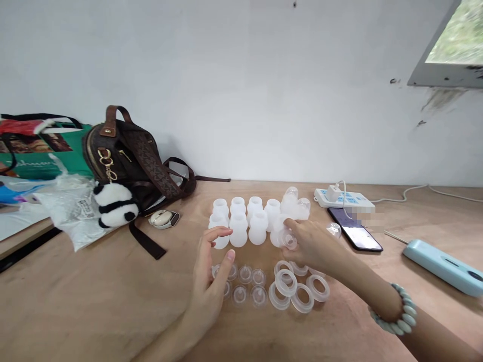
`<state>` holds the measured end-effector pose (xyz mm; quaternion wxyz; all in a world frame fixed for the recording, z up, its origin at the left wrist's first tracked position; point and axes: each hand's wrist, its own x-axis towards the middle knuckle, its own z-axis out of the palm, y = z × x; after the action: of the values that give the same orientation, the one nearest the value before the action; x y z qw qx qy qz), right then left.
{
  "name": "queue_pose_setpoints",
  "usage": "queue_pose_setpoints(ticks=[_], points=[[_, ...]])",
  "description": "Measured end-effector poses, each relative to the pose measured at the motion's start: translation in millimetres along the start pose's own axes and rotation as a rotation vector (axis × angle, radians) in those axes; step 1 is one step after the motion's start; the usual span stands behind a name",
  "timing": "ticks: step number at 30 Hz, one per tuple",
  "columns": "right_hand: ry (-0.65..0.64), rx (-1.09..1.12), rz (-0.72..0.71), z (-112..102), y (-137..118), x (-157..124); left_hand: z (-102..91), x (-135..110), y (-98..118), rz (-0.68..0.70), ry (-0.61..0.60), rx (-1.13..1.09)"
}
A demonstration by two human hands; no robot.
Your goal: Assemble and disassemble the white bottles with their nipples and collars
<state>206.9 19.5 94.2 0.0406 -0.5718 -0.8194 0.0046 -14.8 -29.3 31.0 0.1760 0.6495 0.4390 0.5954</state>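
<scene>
Small translucent white bottles stand upright in two rows on the wooden table. My right hand is closed around a white bottle at the right end of the front row; a clear round part shows between its fingers. My left hand is open beside the front row's left end, thumb and index finger apart, with nothing between them. Clear nipple-shaped pieces lie in rows near it, some hidden behind the hand. Below my right hand is a loose pile of translucent rings. Clear domed caps stand behind it.
On the left are a brown backpack with a panda charm, a green bag, a plastic bag and a beige device. On the right are a power strip, a phone and a light blue case.
</scene>
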Motion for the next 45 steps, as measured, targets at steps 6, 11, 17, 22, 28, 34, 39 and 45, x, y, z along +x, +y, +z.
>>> queue_pose_setpoints(ticks=[6,11,17,22,28,34,39,45], points=[[0.026,-0.005,-0.023,5.6,1.9,16.8,0.8,-0.3,0.2,0.012,-0.022,-0.006],[0.067,0.039,-0.022,11.6,10.3,15.0,1.9,0.6,-0.7,0.013,-0.041,0.002],[0.143,0.117,-0.005,11.1,21.0,10.0,3.9,-0.3,-4.4,-0.009,-0.062,-0.007],[0.264,0.282,-0.039,5.4,23.0,-2.8,2.8,-0.2,-4.5,-0.005,-0.054,0.006],[0.348,0.595,-0.271,27.7,2.2,-38.2,4.4,-3.3,5.0,-0.064,-0.222,-0.105],[0.600,0.635,-0.434,59.3,-17.7,-56.1,17.5,-3.8,16.9,-0.526,-0.533,-0.516],[0.661,0.499,-0.603,53.5,-21.9,-58.0,17.6,-1.4,26.6,-0.811,-0.534,-0.749],[0.652,0.426,-0.620,51.8,-25.0,-62.5,16.2,-3.5,26.4,-0.878,-0.540,-0.762]])
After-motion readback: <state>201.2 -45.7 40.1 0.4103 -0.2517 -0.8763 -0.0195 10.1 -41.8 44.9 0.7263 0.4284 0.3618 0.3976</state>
